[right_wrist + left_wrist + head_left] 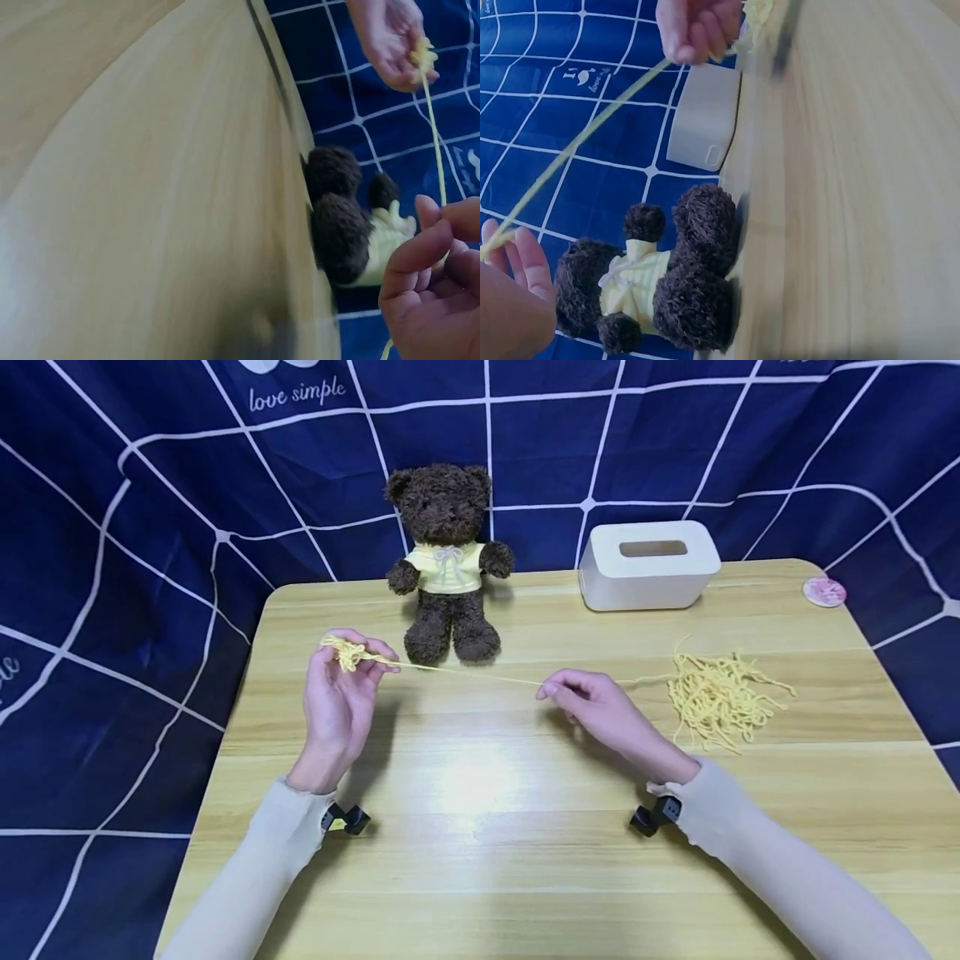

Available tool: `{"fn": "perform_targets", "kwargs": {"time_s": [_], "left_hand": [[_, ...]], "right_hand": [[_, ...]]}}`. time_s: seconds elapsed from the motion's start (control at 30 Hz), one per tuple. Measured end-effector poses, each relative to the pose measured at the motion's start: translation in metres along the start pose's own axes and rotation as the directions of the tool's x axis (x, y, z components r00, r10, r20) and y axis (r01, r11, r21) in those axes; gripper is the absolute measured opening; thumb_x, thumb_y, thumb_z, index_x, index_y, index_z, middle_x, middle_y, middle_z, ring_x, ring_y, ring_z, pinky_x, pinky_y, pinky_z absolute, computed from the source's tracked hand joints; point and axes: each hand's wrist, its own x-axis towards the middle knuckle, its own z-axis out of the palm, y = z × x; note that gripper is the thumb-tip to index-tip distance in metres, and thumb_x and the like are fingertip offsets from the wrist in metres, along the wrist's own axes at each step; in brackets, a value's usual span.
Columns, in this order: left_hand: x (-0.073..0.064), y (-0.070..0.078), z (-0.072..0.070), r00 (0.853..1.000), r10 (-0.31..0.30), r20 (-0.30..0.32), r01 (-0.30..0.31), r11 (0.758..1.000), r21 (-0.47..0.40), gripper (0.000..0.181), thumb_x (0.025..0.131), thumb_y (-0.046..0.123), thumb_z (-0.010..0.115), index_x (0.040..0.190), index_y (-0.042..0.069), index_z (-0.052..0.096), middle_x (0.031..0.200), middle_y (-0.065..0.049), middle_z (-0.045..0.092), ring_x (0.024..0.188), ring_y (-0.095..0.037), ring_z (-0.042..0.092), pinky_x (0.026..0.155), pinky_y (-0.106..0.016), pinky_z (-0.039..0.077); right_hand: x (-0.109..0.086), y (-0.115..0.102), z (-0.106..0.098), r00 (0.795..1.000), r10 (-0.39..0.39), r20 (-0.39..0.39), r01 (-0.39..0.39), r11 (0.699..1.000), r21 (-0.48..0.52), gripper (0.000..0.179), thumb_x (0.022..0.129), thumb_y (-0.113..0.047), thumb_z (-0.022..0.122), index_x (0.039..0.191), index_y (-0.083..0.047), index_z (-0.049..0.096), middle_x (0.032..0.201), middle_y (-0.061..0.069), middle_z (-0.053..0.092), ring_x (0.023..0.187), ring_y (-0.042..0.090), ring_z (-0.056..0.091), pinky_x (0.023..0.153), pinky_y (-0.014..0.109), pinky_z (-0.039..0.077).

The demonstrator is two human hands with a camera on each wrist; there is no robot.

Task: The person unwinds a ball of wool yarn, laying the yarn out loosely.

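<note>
My left hand (341, 702), palm turned up, holds a small bunch of yellow yarn (348, 653) in its curled fingers. From that bunch a single strand (472, 674) runs taut to the right, above the table. My right hand (596, 706) pinches the strand between thumb and index finger, as the right wrist view also shows at the fingertips (431, 217). Past the right hand, the strand leads on to a loose, tangled heap of yellow yarn (720, 697) lying on the table.
A dark brown teddy bear (450, 560) in a yellow top stands at the table's back edge, behind the strand. Right of it sits a white tissue box (648, 568). A round pink item (825, 592) lies at the back right corner. Blue curtains (547, 452) surround the wooden table (480, 860).
</note>
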Motion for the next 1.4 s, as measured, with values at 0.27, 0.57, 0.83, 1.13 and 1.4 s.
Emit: {"fn": "perform_targets", "kwargs": {"time_s": [0.27, 0.57, 0.83, 1.13, 1.4], "left_hand": [[0.0, 0.001, -0.003, 1.0, -0.016, -0.026, 0.016, 1.0, 0.003, 0.041, 0.116, 0.015, 0.021, 0.112, 0.003, 0.06, 0.097, -0.022, 0.073, 0.088, -0.031, 0.073, 0.082, -0.036, 0.063], [-0.001, -0.001, -0.004, 0.99, -0.105, 0.091, 0.102, 0.994, 0.034, 0.041, 0.117, 0.019, 0.022, 0.119, 0.006, 0.06, 0.113, -0.025, 0.074, 0.095, -0.033, 0.077, 0.083, -0.044, 0.067], [0.0, -0.002, -0.004, 0.988, -0.104, 0.114, 0.109, 0.993, -0.038, 0.042, 0.118, 0.015, 0.021, 0.116, 0.002, 0.061, 0.113, -0.023, 0.071, 0.097, -0.033, 0.073, 0.09, -0.041, 0.065], [0.001, -0.003, -0.006, 0.981, -0.14, 0.137, 0.147, 0.988, -0.047, 0.044, 0.117, 0.016, 0.021, 0.115, 0.001, 0.063, 0.12, -0.028, 0.071, 0.106, -0.036, 0.074, 0.093, -0.044, 0.066], [0.0, -0.005, -0.005, 0.984, -0.116, 0.132, 0.125, 0.99, -0.069, 0.043, 0.117, 0.015, 0.022, 0.115, -0.001, 0.061, 0.115, -0.028, 0.07, 0.103, -0.035, 0.075, 0.104, -0.048, 0.061]], "right_hand": [[-0.027, -0.006, -0.024, 0.995, 0.011, -0.095, -0.012, 1.0, -0.002, 0.036, 0.115, -0.034, 0.06, 0.124, -0.002, 0.073, 0.081, 0.01, 0.057, 0.074, 0.027, 0.054, 0.06, 0.035, 0.049], [-0.035, -0.003, -0.031, 0.995, -0.007, -0.1, 0.008, 1.0, 0.011, 0.031, 0.115, -0.028, 0.059, 0.121, -0.001, 0.074, 0.081, 0.006, 0.056, 0.075, 0.021, 0.052, 0.06, 0.034, 0.047], [-0.036, 0.005, -0.033, 0.995, -0.008, -0.099, 0.01, 1.0, 0.016, 0.03, 0.115, -0.027, 0.059, 0.121, -0.001, 0.074, 0.079, 0.007, 0.056, 0.074, 0.023, 0.053, 0.062, 0.036, 0.05], [-0.037, 0.009, -0.035, 0.995, -0.013, -0.097, 0.014, 1.0, 0.008, 0.03, 0.115, -0.027, 0.06, 0.12, -0.002, 0.075, 0.078, 0.005, 0.056, 0.074, 0.02, 0.054, 0.063, 0.035, 0.049], [-0.04, 0.007, -0.037, 0.995, 0.017, -0.098, -0.016, 1.0, 0.013, 0.033, 0.115, -0.029, 0.059, 0.124, 0.0, 0.073, 0.08, 0.007, 0.056, 0.076, 0.022, 0.054, 0.062, 0.035, 0.051]]}}
